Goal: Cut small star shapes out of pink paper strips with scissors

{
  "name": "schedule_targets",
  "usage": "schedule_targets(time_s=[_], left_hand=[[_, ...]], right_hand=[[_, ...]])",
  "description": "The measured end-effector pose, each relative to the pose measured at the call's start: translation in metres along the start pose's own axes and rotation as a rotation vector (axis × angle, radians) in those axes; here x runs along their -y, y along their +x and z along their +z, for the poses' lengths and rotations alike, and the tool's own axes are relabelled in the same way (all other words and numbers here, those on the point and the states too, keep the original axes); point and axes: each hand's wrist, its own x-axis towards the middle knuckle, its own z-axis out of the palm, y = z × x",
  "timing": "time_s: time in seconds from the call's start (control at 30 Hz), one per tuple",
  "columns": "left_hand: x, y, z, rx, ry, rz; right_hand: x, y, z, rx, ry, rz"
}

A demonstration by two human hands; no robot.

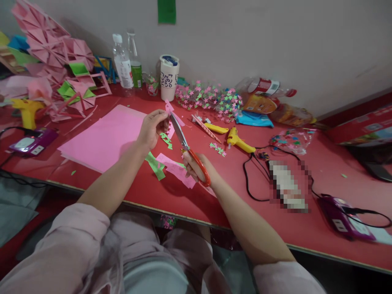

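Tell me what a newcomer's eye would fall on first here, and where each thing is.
Probably the orange-handled scissors mid-view in the right hand, their tip close to the small pink paper piece in the left hand. Next might come the big folded pink construction at the back left of the red table, then the mass of little stars right of the white cup.

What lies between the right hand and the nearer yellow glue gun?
Head view: a small cluster of pink and green stars lies between the right hand and that glue gun.
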Motion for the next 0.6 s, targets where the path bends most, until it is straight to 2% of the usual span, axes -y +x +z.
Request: schedule_targets(time_s=[0.4,0.6], left_hand=[[-0.0078,0.0028,-0.0074,-0.015,0.142,0.071],[-0.0090,0.0030,-0.0078,-0.001,0.127,0.085]], right_hand=[[0.0011,0.0014,-0.0046,-0.040,-0.077,0.078],[0.0014,0.0006,-0.0044,-0.029,-0.073,0.042]])
